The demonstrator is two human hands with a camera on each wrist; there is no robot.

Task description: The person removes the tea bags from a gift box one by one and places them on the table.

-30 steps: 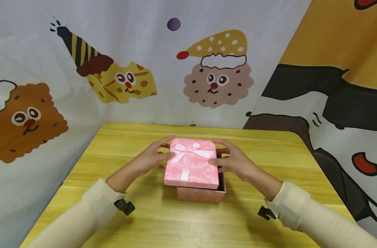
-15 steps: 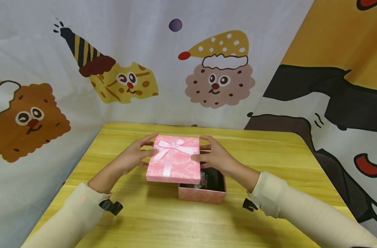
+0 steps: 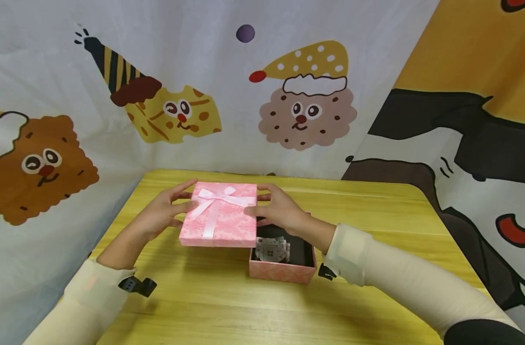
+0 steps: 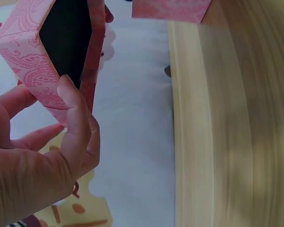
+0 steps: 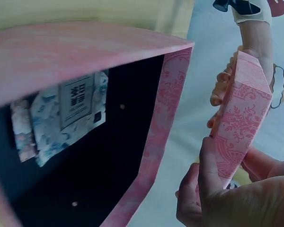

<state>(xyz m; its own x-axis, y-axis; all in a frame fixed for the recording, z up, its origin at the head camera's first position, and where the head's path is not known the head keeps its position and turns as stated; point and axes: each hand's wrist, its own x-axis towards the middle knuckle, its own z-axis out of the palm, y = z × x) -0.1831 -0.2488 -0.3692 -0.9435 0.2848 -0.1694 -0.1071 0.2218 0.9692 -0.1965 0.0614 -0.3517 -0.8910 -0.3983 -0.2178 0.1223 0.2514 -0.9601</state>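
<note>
Between both hands hangs a pink patterned box lid with a pale ribbon bow, raised above the table. My left hand grips its left edge, and my right hand grips the right edge; in each case the thumb is over the top and fingers are at the side. The lid's dark inside shows in the left wrist view. Below and right of the lid stands the open pink box base, black inside. Small printed packets lie in it. The right hand partly covers the base's back.
The yellow wood-grain table carries the box base. Behind it hangs a white cloth backdrop with cartoon figures, close to the table's far edge.
Both hands have carried the lid leftward and slightly up, off the box base. The base has stayed in place, and its black interior and the packets have come into sight.
</note>
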